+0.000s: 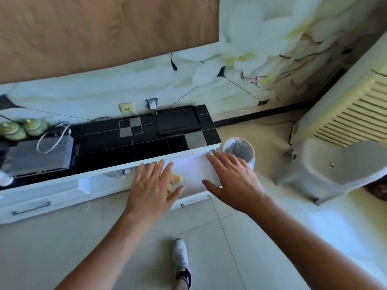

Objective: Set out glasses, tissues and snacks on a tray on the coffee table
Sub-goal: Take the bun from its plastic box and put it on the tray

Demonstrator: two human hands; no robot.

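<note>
I am bent over a low white cabinet [62, 193] with a black tiled top [117, 147]. Its right-hand drawer [194, 197] stands pulled out, and a flat white thing [192, 170] lies in it beside something yellow [176, 179]. My left hand [152, 183] hovers over the drawer's left part with fingers spread and straight, partly hiding the yellow item. My right hand [232, 176] reaches over the drawer's right end, fingers straight and spread. Neither hand holds anything. A black tray [178, 122] lies flat on the cabinet top at the back right.
A clear-lined round bin [238, 149] stands at the cabinet's right end. A grey plastic stool [335, 170] and a slatted radiator cover [356, 114] are further right. Green bottles [21, 128] and a grey box with a cord [39, 155] sit on the cabinet's left.
</note>
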